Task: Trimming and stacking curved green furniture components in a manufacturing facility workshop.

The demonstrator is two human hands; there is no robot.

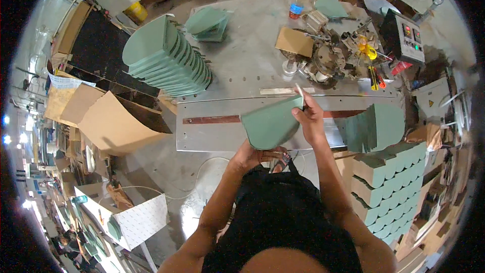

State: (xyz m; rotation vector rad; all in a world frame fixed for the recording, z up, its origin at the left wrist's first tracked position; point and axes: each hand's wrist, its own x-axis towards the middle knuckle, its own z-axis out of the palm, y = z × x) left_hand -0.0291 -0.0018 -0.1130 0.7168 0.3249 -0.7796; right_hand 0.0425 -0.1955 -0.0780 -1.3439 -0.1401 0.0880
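Above the near edge of a grey metal worktable (237,65), a flat green panel with one straight edge and a rounded end (271,122) sits between your hands, tilted. At its 2 o'clock, your right hand (310,115) is closed on the rim, thumb on the facing side and fingers behind; a thin white sliver (300,92) rises just beside it, too small to identify. At its 6 o'clock, your left hand (247,156) touches the curved edge from below, fingers extended underneath; its thumb is hidden, so you cannot tell how tightly it grips. Farther out, a bundle of upright green rounded pieces (381,126) stands at 3 o'clock, with stacked rows of similar green-ended pieces (394,187) at 4. An open brown cardboard box (118,124) lies at 9, a tall leaning green stack (161,58) at 10, loose green sheets (207,23) at 11, and a clear bottle with a blue label (297,4) just past 12.
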